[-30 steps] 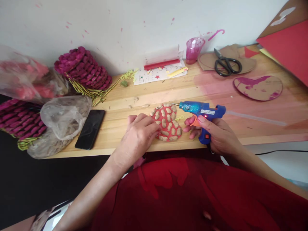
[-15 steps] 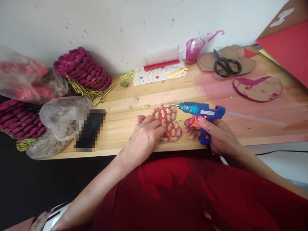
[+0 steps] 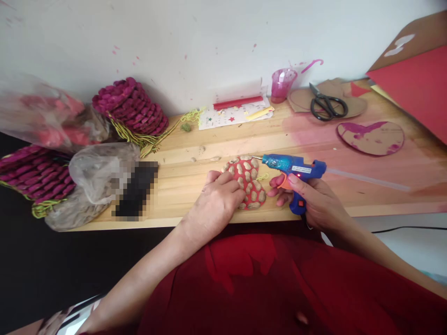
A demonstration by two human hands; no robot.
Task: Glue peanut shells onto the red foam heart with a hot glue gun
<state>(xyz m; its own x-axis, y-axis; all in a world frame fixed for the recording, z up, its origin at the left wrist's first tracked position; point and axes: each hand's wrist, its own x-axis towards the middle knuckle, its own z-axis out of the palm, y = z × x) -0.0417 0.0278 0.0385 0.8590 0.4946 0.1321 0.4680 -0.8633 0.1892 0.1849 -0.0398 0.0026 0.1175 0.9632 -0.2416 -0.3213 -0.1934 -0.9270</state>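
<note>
A red heart-shaped piece (image 3: 248,178) covered with peanut shells lies near the table's front edge. Over its left side rests my left hand (image 3: 220,197), fingers bent and closed, tips hidden beneath the hand; what they hold, if anything, I cannot make out. My right hand (image 3: 312,197) grips a blue glue gun (image 3: 284,163) by its handle, fingers at the orange trigger. The metal nozzle points left, close to the heart's upper right edge. A clear glue stick (image 3: 370,180) sticks out of the gun's back. Beside the heart curls a yellow-green thread (image 3: 263,177).
Scissors (image 3: 328,107) lie on cut cardboard at the back right, near a painted cardboard heart (image 3: 370,138) and a pink cup (image 3: 283,86). Purple shell-covered baskets (image 3: 131,109) and plastic bags (image 3: 101,170) crowd the left. A cord (image 3: 408,228) runs off right.
The whole view has shifted slightly, with things on the table appearing a little lower. Both hands, the glue gun and the heart keep nearly the same places relative to each other.
</note>
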